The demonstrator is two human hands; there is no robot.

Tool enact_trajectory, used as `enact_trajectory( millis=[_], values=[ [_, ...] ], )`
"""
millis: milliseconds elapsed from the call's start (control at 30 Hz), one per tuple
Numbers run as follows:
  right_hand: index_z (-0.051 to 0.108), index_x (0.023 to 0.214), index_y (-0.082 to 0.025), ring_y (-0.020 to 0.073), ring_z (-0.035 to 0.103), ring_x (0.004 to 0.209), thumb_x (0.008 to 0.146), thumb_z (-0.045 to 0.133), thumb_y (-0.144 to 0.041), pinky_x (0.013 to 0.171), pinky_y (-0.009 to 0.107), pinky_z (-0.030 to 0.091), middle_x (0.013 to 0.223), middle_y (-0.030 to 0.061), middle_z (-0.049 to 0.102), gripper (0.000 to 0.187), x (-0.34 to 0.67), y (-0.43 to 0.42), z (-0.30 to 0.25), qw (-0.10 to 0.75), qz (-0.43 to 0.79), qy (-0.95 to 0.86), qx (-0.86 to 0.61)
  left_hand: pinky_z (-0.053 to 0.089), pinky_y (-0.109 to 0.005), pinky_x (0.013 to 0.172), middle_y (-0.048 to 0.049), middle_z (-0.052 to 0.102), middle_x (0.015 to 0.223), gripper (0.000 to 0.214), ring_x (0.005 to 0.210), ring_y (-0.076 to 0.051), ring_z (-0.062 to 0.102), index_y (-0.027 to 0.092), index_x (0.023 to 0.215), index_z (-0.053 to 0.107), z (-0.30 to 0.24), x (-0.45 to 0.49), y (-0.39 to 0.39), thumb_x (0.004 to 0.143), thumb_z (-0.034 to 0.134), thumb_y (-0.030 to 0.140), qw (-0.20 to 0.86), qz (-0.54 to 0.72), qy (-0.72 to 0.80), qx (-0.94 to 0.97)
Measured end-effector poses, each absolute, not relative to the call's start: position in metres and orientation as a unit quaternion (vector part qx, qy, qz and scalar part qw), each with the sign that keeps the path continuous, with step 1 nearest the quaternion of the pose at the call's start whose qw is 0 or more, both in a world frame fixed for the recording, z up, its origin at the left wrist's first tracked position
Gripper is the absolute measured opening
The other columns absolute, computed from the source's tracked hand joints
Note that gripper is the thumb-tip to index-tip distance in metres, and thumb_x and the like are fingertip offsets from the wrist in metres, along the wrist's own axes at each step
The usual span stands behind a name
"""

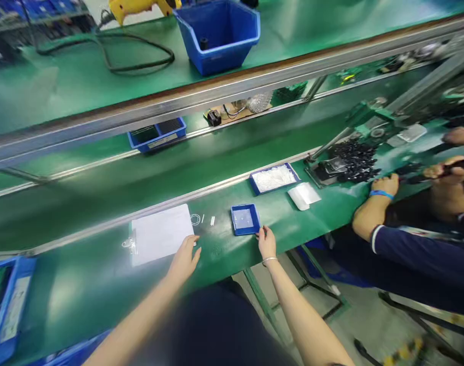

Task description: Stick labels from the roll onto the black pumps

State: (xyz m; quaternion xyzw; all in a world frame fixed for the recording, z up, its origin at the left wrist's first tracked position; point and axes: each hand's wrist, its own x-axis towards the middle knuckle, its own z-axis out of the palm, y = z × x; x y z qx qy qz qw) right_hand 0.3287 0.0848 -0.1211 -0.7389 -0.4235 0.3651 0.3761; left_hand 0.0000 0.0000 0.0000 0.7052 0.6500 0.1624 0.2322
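My left hand [186, 254] rests on the green bench beside the lower right corner of a white sheet [161, 234], fingers loosely together; I cannot make out anything in it. My right hand [267, 241], with a thin bracelet at the wrist, sits just right of a small blue tray [245, 219], its fingertips pinched near the tray's front corner. Between the sheet and the tray lie a clear ring [195, 219] and two small white pieces [212, 220]. A cluster of small clear parts [128, 245] lies at the sheet's left edge.
A larger blue tray of white parts [274, 178] and a clear bag [304, 195] lie further right. A co-worker's hands [386, 184] work at a pile of black parts [353, 160]. A big blue bin [220, 35] and a yellow tool [140, 7] stand on the upper shelf.
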Motion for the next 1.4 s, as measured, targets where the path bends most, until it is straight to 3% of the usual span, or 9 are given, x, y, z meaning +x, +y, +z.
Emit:
enact_trajectory(
  millis=[200,367,600,800,967,1100,1300,1400],
  values=[
    [0.060,0.106,-0.012,0.0170,0.064,0.072,0.094,0.051,-0.041,0.069,0.037,0.056,0.098,0.0088,0.063,0.032,0.349,0.041,-0.132,0.341,0.385,-0.440,-0.736,0.049,-0.037,0.097,-0.0124,0.056,0.120,0.030,0.112,-0.020,0.058,0.013,0.122,0.049,-0.045,-0.001,0.066,0.092,0.049,0.015,0.194,0.106,0.701,0.678],
    [0.065,0.096,-0.015,0.0216,0.063,0.068,0.086,0.049,-0.047,0.072,0.042,0.056,0.092,0.0121,0.063,0.037,0.361,0.037,-0.142,0.316,0.393,-0.461,-0.730,0.049,-0.048,0.093,-0.0097,0.059,0.119,0.031,0.109,-0.024,0.058,0.014,0.118,0.057,-0.079,-0.015,0.132,0.091,0.058,0.030,0.167,-0.009,0.705,0.689],
    [0.064,0.098,-0.015,0.0195,0.062,0.063,0.087,0.046,-0.045,0.059,0.037,0.058,0.091,0.0116,0.062,0.036,0.364,0.057,-0.145,0.309,0.405,-0.447,-0.735,0.051,-0.045,0.090,-0.0103,0.060,0.118,0.032,0.104,-0.023,0.060,0.013,0.116,0.058,-0.104,-0.004,0.173,0.091,0.058,0.033,0.181,-0.136,0.662,0.714],
    [0.060,0.107,-0.013,0.0208,0.067,0.070,0.090,0.045,-0.048,0.066,0.038,0.060,0.099,0.0144,0.063,0.042,0.350,0.082,-0.138,0.341,0.416,-0.438,-0.720,0.053,-0.043,0.086,-0.0100,0.061,0.115,0.032,0.100,-0.021,0.061,0.013,0.116,0.058,-0.097,-0.003,0.182,0.091,0.058,0.034,0.206,-0.174,0.651,0.709],
    [0.059,0.108,-0.012,0.0231,0.068,0.069,0.091,0.046,-0.050,0.067,0.040,0.059,0.089,0.0125,0.066,0.044,0.338,0.103,-0.135,0.348,0.427,-0.439,-0.710,0.054,-0.040,0.083,-0.0085,0.062,0.112,0.029,0.096,-0.020,0.062,0.014,0.113,0.059,-0.076,-0.015,0.180,0.092,0.058,0.033,0.228,-0.129,0.686,0.679],
    [0.059,0.109,-0.013,0.0182,0.066,0.072,0.094,0.051,-0.045,0.070,0.037,0.057,0.093,0.0078,0.066,0.036,0.336,0.109,-0.137,0.334,0.426,-0.449,-0.711,0.055,-0.037,0.080,-0.0073,0.064,0.105,0.023,0.090,-0.018,0.064,0.013,0.107,0.060,-0.055,-0.007,0.173,0.092,0.057,0.029,0.259,-0.036,0.704,0.660],
    [0.060,0.107,-0.014,0.0148,0.063,0.073,0.095,0.054,-0.039,0.069,0.033,0.055,0.089,0.0034,0.065,0.028,0.331,0.110,-0.144,0.303,0.436,-0.468,-0.707,0.054,-0.023,0.080,-0.0030,0.065,0.100,0.016,0.084,-0.011,0.066,0.018,0.100,0.065,-0.041,0.079,0.178,0.089,0.053,0.017,0.339,0.106,0.630,0.691],
    [0.060,0.107,-0.014,0.0141,0.063,0.071,0.095,0.054,-0.039,0.067,0.032,0.055,0.088,0.0030,0.065,0.028,0.325,0.109,-0.142,0.298,0.434,-0.472,-0.707,0.053,-0.022,0.080,-0.0029,0.066,0.098,0.018,0.084,-0.012,0.065,0.019,0.096,0.066,-0.045,0.127,0.188,0.085,0.054,0.012,0.358,0.140,0.591,0.709]
  ],
)
